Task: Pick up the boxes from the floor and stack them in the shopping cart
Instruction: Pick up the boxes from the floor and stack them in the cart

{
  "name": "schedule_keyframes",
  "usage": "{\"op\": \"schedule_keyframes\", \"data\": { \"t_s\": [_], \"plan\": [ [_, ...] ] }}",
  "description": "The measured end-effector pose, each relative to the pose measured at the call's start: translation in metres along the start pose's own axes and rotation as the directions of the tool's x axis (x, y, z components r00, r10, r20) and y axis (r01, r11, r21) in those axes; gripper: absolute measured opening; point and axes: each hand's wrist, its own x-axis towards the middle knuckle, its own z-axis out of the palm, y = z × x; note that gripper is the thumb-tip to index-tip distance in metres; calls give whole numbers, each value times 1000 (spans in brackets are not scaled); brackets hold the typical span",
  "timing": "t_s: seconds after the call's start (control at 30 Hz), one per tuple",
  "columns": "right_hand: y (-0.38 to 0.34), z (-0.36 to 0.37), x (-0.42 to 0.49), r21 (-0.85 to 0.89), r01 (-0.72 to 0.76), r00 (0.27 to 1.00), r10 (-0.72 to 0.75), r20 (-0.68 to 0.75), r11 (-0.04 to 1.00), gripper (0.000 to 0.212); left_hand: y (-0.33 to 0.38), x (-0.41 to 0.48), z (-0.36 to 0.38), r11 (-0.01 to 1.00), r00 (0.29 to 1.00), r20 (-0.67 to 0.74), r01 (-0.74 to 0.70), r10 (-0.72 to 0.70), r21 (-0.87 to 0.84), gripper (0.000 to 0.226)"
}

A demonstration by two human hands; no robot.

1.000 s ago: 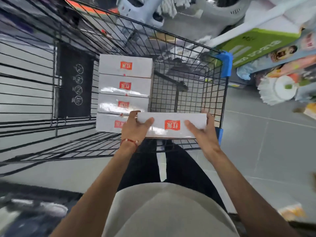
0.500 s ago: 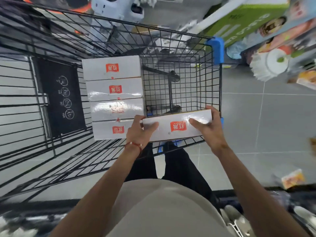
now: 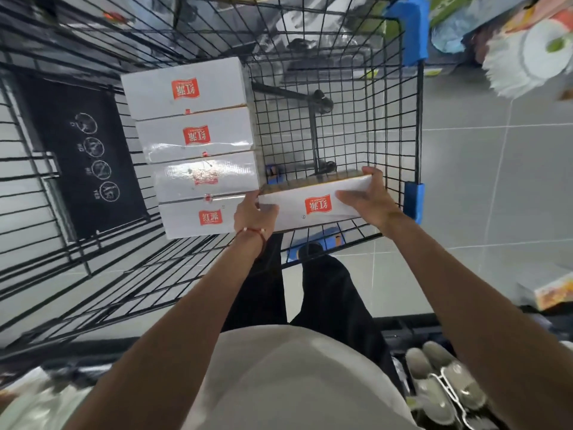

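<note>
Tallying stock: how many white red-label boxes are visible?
5. Four boxes side by side in the cart; fifth box held by left hand and right hand. Others may hide beneath.

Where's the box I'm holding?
Head view, right of centre: the held box, gripped by left hand and right hand, is at the near right side of the cart, beside the row of four boxes.

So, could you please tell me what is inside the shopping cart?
Four white boxes sit packed together in the shopping cart; the left hand and right hand hold a fifth box beside them. Whatever lies beneath the four is covered.
</note>
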Motion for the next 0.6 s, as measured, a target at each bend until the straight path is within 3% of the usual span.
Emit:
{"op": "schedule_keyframes", "data": {
  "t_s": [0.33, 0.6],
  "plan": [
    [3, 15, 27, -85, -62, 998, 59, -34, 994, 102, -18, 8, 11, 995, 999, -27, 22, -25, -101, 50],
    [7, 20, 6, -100, 2, 987, -18, -158, 995, 87, -17, 3, 6, 978, 997, -30, 69, -77, -199, 54]
  ]
}}
